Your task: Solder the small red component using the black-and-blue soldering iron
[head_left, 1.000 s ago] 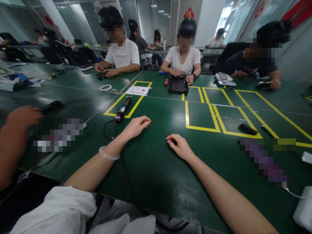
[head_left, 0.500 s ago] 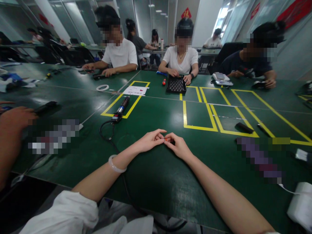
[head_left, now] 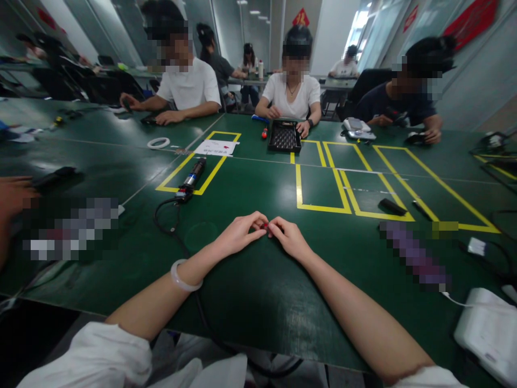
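Fingertips of both hands are pinching a tiny red part (head_left: 265, 226) low over the green table (head_left: 250, 302): left hand (head_left: 238, 234) and right hand (head_left: 288, 240) are meeting there. A loosening pinch risks dropping it, likely rolling toward the cable (head_left: 161, 223).

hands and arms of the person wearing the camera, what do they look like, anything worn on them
Both forearms are bare. The left hand has a pale, translucent bangle around its wrist; the right hand shows no ring, watch or glove. White sleeves cover the upper arms, bunched by the left elbow, with a white edge just showing at the right elbow. No cables or markings are on either arm.
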`<state>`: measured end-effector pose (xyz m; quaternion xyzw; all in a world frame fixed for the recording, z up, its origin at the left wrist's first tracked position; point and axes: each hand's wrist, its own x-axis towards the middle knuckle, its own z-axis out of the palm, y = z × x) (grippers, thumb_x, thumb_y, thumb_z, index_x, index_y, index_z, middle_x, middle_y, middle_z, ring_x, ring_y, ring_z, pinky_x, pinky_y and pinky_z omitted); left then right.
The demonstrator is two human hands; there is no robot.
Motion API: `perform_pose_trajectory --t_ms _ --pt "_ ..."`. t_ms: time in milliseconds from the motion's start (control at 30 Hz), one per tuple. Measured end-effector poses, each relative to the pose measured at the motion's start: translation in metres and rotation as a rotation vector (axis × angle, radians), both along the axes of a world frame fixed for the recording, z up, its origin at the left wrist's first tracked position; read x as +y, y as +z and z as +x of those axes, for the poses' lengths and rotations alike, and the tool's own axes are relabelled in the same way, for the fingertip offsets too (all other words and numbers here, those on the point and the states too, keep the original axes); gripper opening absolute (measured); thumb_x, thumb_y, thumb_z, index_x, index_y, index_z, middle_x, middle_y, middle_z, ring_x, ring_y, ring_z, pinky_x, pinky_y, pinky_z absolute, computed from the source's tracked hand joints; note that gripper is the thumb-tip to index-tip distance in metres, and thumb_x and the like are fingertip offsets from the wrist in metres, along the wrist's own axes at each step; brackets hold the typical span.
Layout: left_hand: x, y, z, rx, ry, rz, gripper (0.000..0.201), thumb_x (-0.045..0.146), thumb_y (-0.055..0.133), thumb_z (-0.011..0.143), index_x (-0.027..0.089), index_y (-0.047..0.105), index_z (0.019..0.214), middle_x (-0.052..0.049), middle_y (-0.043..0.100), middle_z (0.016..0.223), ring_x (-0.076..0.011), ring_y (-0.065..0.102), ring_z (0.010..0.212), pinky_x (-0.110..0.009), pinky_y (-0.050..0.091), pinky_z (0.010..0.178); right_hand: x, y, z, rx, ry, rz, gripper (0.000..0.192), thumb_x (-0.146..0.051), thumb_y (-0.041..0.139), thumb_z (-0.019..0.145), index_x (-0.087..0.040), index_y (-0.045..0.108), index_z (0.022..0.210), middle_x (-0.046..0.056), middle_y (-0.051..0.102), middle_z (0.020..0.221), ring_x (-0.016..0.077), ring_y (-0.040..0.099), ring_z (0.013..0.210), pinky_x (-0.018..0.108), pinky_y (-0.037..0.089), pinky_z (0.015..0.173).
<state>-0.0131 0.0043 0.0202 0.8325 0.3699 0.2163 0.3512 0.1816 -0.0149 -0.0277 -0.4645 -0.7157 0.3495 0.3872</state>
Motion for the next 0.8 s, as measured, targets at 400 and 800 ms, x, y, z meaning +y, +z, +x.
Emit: perform_pose_trajectory --t_ms 400,800 --pt "0.003 -0.007 -0.001 0.073 0.031 0.009 0.023 0.039 0.053 0.091 0.02 0.062 0.101 -0.003 0.071 0.096 -0.0182 0.067 0.09 -0.028 0.05 0.08 0.0 -0.007 -0.001 0.141 0.081 -0.011 0.012 -0.029 0.057 0.09 -0.02 0.055 0.098 0.001 0.067 0.086 0.0137 0.064 0.078 0.025 0.048 0.072" --pt "0.075 0.019 -0.1 0.523 0.634 0.449 0.056 0.052 0.045 0.093 0.014 0.05 0.134 -0.015 0.052 0.136 -0.0317 0.048 0.124 -0.044 0.039 0.104 0.0 -0.005 -0.001 0.136 0.062 -0.026 0.012 -0.028 0.056 0.09 -0.021 0.054 0.099 0.001 0.066 0.086 0.0138 0.062 0.078 0.026 0.048 0.074"
